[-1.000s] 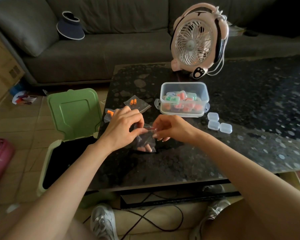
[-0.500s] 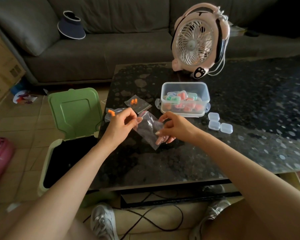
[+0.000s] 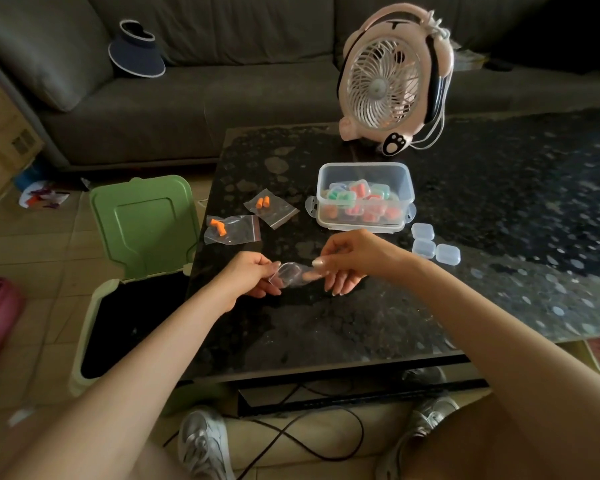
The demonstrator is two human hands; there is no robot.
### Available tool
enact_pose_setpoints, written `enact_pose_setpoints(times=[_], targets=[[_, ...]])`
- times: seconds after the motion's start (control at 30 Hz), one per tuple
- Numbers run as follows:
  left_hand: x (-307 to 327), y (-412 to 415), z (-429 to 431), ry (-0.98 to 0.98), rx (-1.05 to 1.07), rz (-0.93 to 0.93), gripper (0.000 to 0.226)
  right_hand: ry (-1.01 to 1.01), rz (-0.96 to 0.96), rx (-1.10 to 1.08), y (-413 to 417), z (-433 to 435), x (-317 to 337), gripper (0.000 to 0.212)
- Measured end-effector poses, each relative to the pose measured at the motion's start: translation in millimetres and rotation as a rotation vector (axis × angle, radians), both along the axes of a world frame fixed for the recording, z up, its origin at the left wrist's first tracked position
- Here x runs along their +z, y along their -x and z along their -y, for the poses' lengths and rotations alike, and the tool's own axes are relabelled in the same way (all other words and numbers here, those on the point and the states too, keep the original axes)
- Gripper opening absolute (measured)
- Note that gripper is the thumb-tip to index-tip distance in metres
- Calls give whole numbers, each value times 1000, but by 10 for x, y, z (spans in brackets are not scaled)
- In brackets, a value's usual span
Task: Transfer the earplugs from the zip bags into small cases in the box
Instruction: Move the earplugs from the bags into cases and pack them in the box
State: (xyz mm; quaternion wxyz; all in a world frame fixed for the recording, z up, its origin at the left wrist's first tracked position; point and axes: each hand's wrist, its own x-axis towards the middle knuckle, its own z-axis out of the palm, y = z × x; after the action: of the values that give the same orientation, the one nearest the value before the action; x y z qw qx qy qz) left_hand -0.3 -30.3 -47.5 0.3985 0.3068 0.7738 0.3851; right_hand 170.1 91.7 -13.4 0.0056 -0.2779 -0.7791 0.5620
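Observation:
My left hand (image 3: 250,277) pinches one end of a clear zip bag (image 3: 290,273) held above the dark table. My right hand (image 3: 349,259) grips the bag's other end, with a finger reaching into it. I cannot tell what the bag holds. Two more zip bags lie further back: one (image 3: 231,230) with orange earplugs near the table's left edge, another (image 3: 270,207) with two orange earplugs beside it. A clear plastic box (image 3: 364,174) holds several small cases filled with coloured earplugs. Three empty small clear cases (image 3: 433,244) lie right of the box.
A pink desk fan (image 3: 392,77) stands at the back of the dark stone table (image 3: 499,202). An open green-lidded bin (image 3: 142,223) stands on the floor left of the table. A grey sofa (image 3: 222,81) runs behind. Cables and my shoes are under the table's front edge.
The bag has been turned from hanging upright to lying sideways between my hands. My left hand dropped lower and nearer, uncovering the zip bags behind it.

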Motion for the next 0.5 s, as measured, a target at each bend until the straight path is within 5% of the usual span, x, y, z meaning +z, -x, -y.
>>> enact_pose_setpoints(times=[0.5], targets=[[-6, -62, -54, 74, 80, -79, 20, -80, -146, -39, -15, -47, 22, 5]])
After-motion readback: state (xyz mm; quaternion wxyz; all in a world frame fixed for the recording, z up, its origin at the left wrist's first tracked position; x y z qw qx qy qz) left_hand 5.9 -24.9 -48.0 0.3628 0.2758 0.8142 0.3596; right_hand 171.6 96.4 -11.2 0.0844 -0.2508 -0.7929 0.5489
